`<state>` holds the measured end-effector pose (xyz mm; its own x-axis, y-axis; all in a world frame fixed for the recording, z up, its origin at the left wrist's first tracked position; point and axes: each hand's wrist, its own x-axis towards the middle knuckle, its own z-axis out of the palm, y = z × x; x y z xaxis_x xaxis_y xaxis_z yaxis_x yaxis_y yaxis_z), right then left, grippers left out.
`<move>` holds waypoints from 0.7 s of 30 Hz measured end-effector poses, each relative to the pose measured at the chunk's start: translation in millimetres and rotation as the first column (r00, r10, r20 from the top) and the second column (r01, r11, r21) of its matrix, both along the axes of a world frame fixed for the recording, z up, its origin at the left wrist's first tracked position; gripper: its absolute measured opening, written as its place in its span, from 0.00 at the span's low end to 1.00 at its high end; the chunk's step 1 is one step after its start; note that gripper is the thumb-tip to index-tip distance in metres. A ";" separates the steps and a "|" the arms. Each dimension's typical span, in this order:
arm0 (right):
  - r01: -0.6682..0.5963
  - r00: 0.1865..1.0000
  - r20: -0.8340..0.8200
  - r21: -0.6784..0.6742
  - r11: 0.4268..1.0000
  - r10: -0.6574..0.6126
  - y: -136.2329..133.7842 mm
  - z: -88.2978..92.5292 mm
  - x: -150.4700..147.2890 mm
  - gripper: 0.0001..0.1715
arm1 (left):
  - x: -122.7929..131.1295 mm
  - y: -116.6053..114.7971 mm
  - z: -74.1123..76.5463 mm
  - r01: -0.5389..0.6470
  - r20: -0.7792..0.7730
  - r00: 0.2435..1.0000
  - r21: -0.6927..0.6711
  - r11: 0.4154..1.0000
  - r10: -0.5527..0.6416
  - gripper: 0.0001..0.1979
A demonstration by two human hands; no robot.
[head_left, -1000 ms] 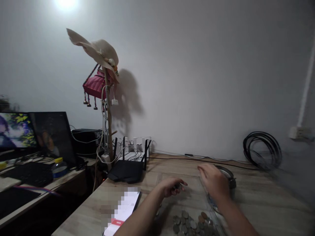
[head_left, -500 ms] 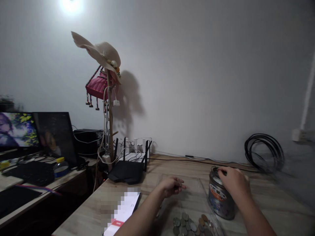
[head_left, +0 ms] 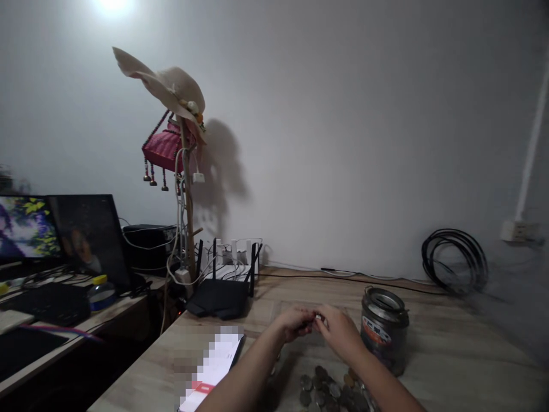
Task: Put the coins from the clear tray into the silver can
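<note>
My left hand [head_left: 297,324] and my right hand [head_left: 338,331] meet at the fingertips over the table. Between the right thumb and fingers shows the pale edge of a coin [head_left: 319,317]. The left fingers are curled in, and what lies in that palm is largely hidden. Below the hands is a pile of loose coins [head_left: 330,395], mostly silver with some brass-coloured, partly behind my right forearm. Right of my right hand stands a see-through jar [head_left: 383,337] with a paper label, a metal rim and a round opening on top.
A phone [head_left: 214,369] with a lit screen lies left of my left forearm. Behind it are a black router [head_left: 218,297] with antennas and a wooden stand [head_left: 189,212] with a hat and bag. Coiled black cable [head_left: 454,260] leans on the wall at the right.
My right hand has left the jar's opening and moved left to meet my left hand. My left hand has stayed in about the same place. The view has shifted slightly.
</note>
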<state>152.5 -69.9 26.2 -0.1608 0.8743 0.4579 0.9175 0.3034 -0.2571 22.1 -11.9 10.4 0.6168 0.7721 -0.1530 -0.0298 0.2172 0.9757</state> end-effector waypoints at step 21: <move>0.558 0.827 -0.155 0.109 0.823 -0.540 -10.0 46.5 112.8 0.12 | -0.6 4.0 -0.7 0.138 -0.017 0.990 -0.116 0.984 -0.141 0.12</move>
<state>265.3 -79.9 72.8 0.3859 0.7253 0.5700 0.9106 -0.2005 -0.3614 21.5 -7.9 9.6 0.7121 0.6551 -0.2525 0.0330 0.3280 0.9441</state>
